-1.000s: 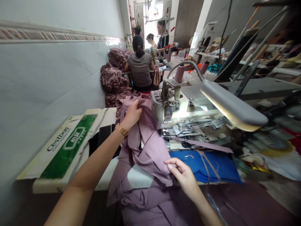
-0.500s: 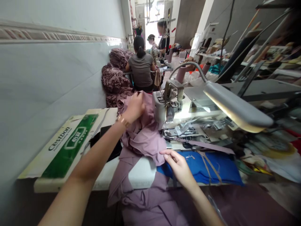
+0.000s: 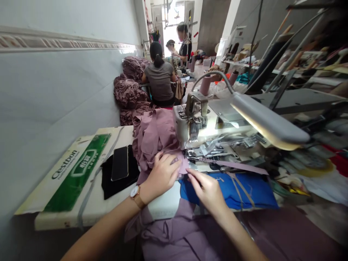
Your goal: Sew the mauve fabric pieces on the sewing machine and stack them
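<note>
Daylight burns out the window (image 3: 177, 15) at top centre, while a lamp (image 3: 272, 121) right of centre whitens part of the sewing machine (image 3: 209, 127); the mauve cloth (image 3: 156, 132) gets softer light, the lower left sinks into shadow, and the right edge smears, stretched and blurred

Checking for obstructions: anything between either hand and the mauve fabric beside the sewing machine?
Nothing visible. The left hand lies on the mauve fabric; the right hand has fingers at the fabric's edge, near the sewing machine. The blue cloth is under the right hand, not between.
</note>
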{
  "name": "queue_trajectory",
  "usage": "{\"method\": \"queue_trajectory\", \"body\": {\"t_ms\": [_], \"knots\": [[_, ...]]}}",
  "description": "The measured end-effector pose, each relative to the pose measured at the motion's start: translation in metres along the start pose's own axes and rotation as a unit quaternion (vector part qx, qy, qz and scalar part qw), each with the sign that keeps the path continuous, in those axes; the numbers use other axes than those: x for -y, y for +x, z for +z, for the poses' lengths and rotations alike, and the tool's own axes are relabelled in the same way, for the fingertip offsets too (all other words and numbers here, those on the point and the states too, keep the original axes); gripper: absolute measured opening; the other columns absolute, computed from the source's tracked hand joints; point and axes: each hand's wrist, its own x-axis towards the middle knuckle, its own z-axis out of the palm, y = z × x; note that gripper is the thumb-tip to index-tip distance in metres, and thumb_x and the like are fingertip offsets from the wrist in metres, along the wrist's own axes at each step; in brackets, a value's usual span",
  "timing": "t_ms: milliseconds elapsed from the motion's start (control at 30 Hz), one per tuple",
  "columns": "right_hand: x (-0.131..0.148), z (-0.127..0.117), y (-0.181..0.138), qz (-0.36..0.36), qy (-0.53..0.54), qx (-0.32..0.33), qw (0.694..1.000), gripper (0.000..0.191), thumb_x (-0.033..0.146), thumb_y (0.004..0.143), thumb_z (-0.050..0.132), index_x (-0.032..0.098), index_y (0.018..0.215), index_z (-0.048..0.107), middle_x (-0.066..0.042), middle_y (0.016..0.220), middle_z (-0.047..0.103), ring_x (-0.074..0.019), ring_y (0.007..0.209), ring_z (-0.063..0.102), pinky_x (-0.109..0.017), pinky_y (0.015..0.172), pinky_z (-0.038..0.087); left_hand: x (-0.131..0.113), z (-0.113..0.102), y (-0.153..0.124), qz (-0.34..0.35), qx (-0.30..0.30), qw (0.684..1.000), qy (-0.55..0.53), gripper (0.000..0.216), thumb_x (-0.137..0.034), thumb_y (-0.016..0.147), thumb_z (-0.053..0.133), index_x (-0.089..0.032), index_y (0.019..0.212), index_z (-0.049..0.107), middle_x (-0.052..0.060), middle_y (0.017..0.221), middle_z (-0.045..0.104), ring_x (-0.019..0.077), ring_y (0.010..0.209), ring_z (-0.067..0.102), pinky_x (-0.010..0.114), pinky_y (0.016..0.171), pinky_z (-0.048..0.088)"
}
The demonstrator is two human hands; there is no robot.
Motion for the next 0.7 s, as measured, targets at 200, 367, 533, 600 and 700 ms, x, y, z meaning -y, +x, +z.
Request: {"method": "queue_trajectory", "body": {"t_ms": [200, 367, 533, 600, 700], "knots": [[0.009, -0.012, 0.021, 0.053, -0.152, 0.081, 0.984, 0.04, 0.029, 0.094, 0.05, 0.02, 0.131, 0.063, -0.012, 0.074, 0.079, -0.0328, 0.063, 0.075, -0.038, 0.059, 0.054, 0.018, 0.005, 0.02, -0.019, 0.004, 1.0, 0.012, 0.033, -0.022, 0.096, 0.044, -0.022, 0.124, 0.059, 0.009, 0.121, 0.061, 0.024, 0.118, 0.05, 0.051, 0.11, 0.021], [0.015, -0.016, 0.017, 0.102, -0.036, 0.094, 0.99, 0.039, 0.029, 0.092, 0.051, 0.018, 0.127, 0.064, -0.008, 0.072, 0.077, -0.0276, 0.066, 0.073, -0.036, 0.065, 0.053, 0.027, 0.0, 0.028, -0.045, 0.024, 0.996, 0.073, 0.034, -0.019, 0.095, 0.042, -0.02, 0.125, 0.058, 0.01, 0.119, 0.061, 0.026, 0.113, 0.051, 0.046, 0.099, 0.034], [0.021, 0.003, -0.013, 0.195, 0.279, 0.083, 0.937, 0.029, 0.036, 0.091, 0.056, 0.017, 0.111, 0.066, -0.006, 0.078, 0.074, -0.0224, 0.073, 0.07, -0.033, 0.071, 0.054, -0.003, -0.019, 0.006, -0.161, 0.093, 0.974, 0.133, 0.027, -0.021, 0.096, 0.039, -0.013, 0.106, 0.063, 0.014, 0.098, 0.061, 0.027, 0.09, 0.059, 0.039, 0.077, 0.046], [0.022, 0.018, -0.019, 0.222, 0.404, 0.094, 0.882, 0.031, 0.037, 0.087, 0.065, 0.019, 0.111, 0.064, -0.007, 0.089, 0.074, -0.0226, 0.085, 0.07, -0.035, 0.08, 0.054, -0.018, -0.028, -0.004, -0.161, 0.14, 0.971, 0.111, 0.024, -0.027, 0.096, 0.042, -0.013, 0.097, 0.062, 0.012, 0.091, 0.061, 0.0251, 0.079, 0.06, 0.036, 0.069, 0.047], [0.025, 0.043, -0.02, 0.229, 0.507, 0.107, 0.824, 0.029, 0.038, 0.081, 0.073, 0.019, 0.103, 0.067, -0.006, 0.096, 0.073, -0.0231, 0.092, 0.067, -0.036, 0.086, 0.051, -0.028, -0.037, -0.01, -0.112, 0.157, 0.977, 0.093, 0.024, -0.026, 0.096, 0.042, -0.015, 0.088, 0.061, 0.008, 0.083, 0.061, 0.0224, 0.072, 0.061, 0.034, 0.064, 0.048]]}}
